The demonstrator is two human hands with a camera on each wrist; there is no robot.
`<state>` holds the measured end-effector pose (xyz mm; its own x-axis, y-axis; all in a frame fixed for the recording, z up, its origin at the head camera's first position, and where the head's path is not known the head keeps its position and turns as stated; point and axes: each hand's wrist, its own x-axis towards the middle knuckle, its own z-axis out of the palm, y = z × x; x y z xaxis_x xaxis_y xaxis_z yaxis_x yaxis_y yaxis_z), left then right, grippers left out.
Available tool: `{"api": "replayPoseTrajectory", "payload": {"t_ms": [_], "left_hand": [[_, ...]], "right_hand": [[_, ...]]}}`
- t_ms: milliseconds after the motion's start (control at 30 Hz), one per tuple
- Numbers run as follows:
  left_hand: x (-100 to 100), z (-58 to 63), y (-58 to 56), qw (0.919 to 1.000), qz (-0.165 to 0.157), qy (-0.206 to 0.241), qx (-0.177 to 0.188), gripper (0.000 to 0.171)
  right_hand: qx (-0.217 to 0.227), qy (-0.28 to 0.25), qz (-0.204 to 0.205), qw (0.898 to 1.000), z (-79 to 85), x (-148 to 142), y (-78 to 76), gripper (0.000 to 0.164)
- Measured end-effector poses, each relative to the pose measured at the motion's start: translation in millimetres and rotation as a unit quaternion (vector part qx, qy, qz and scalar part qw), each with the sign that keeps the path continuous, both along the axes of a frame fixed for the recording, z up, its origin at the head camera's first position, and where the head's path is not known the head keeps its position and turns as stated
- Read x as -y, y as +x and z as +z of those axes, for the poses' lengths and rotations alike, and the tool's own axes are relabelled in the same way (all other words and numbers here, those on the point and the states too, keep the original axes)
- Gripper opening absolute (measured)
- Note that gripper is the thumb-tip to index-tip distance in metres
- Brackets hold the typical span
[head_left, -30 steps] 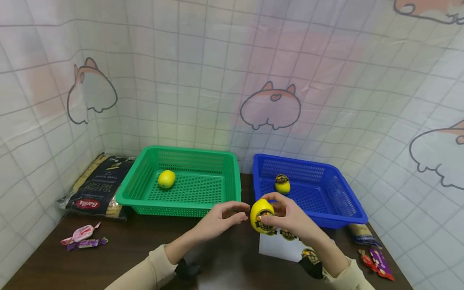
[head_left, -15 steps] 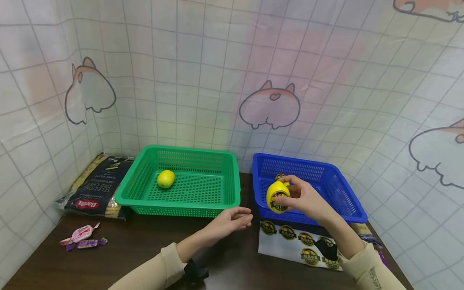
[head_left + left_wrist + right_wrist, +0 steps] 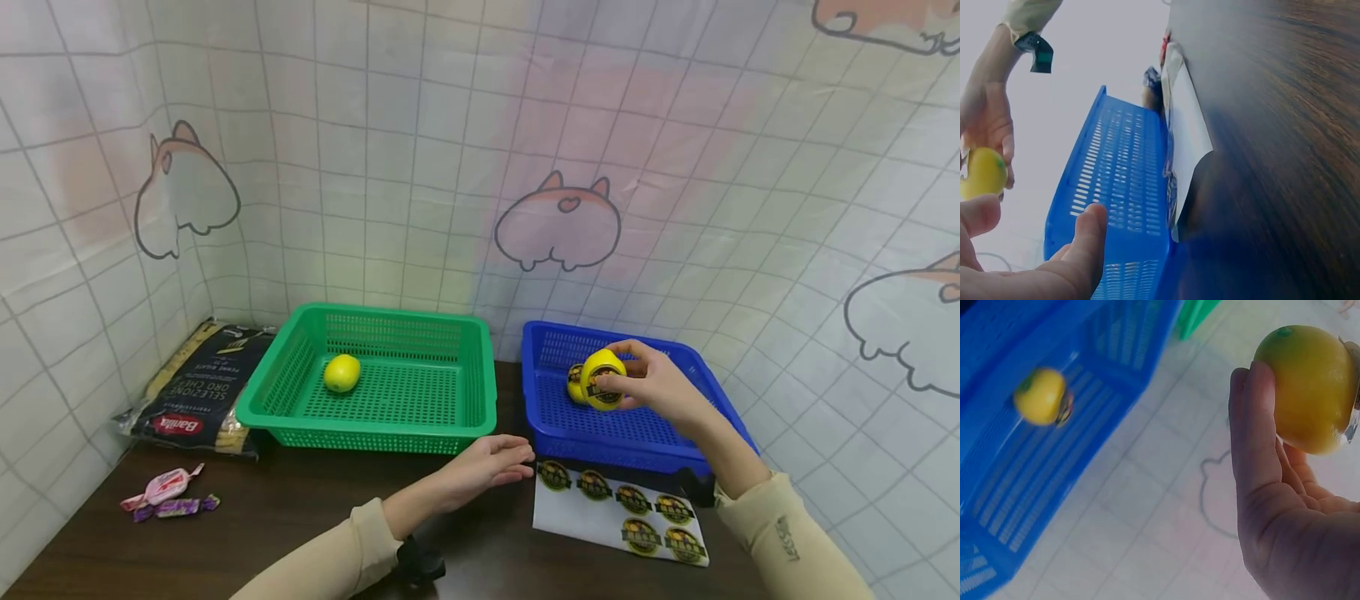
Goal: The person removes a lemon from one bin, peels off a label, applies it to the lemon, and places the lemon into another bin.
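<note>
My right hand [image 3: 660,392] pinches a yellow lemon [image 3: 602,362] bearing a dark round label sticker. It is held above the blue basket [image 3: 600,443]. Inside that basket lies another stickered lemon [image 3: 574,390], partly covered by the held one in the head view; the right wrist view shows this basket lemon [image 3: 1038,397] fully. My left hand [image 3: 491,468], holding nothing, hovers with fairly straight fingers by the left edge of a white sticker sheet [image 3: 573,518] with several round labels. A lemon [image 3: 342,373] without a visible sticker sits in the green basket [image 3: 375,438].
A black pasta bag [image 3: 202,387] leans at the left beside the green basket. Two wrapped candies, one pink [image 3: 167,487] and one purple [image 3: 177,507], lie in front of it. A grid-patterned curtain [image 3: 420,167] encloses the back and sides of the dark table [image 3: 285,517].
The right hand has carried the stickered lemon from beside the left hand, forward and right, over the blue basket. The left hand has shifted slightly right, and the sticker sheet is uncovered.
</note>
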<state>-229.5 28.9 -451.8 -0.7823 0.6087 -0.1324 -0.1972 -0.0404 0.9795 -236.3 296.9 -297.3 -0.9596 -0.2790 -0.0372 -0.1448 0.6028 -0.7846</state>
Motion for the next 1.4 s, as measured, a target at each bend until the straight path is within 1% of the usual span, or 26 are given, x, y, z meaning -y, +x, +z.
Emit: {"api": "replayPoseTrajectory", "payload": {"t_ms": [133, 267, 433, 533, 633, 800, 867, 967, 1167, 1267, 1400], "left_hand": [[-3, -2.4, -2.0, 0.9997, 0.016, -0.006, 0.02, 0.06], [-5, -4.9, -2.9, 0.9991, 0.032, -0.008, 0.028, 0.059], [-11, -5.5, -3.2, 0.9992, 0.024, 0.002, 0.032, 0.057], [-15, -4.1, -4.7, 0.9991, 0.028, 0.011, 0.032, 0.057], [-18, -3.6, -6.7, 0.9983, 0.038, 0.024, 0.036, 0.057], [-22, -5.1, -9.4, 0.9958, 0.049, 0.048, 0.06, 0.052], [-24, -4.9, -10.0, 0.9949, 0.055, 0.053, 0.066, 0.05], [-26, -4.6, -11.1, 0.9938, 0.064, 0.058, 0.07, 0.05], [-32, -3.4, -16.8, 0.9926, 0.08, 0.062, 0.068, 0.052], [-36, -3.6, -20.2, 0.9918, 0.087, 0.063, 0.07, 0.051], [-40, -5.3, -20.4, 0.9906, 0.095, 0.066, 0.073, 0.046]], "right_hand": [[0.016, 0.008, -0.005, 1.0, 2.2, -9, -11.7, 0.068], [0.023, 0.024, 0.0, 0.999, 3.4, -17, -26.9, 0.069], [0.029, 0.041, 0.001, 0.999, 2.9, -32, -43.7, 0.068], [0.044, 0.046, 0.005, 0.998, 1.2, -39, -54.6, 0.069], [0.066, 0.034, 0.017, 0.997, -0.7, -42, -66.9, 0.071], [0.106, -0.01, 0.024, 0.994, -6.2, -47, -84.4, 0.073], [0.117, -0.024, 0.014, 0.993, -9.5, -50, -89.6, 0.074], [0.114, -0.029, -0.005, 0.993, -15.0, -54, -96.7, 0.076], [0.107, -0.021, -0.05, 0.993, -26.6, -61, -112.3, 0.069], [0.111, -0.031, -0.066, 0.991, -35.1, -64, -119.3, 0.068], [0.122, -0.05, -0.088, 0.987, -49.3, -68, -127.2, 0.07]]}}
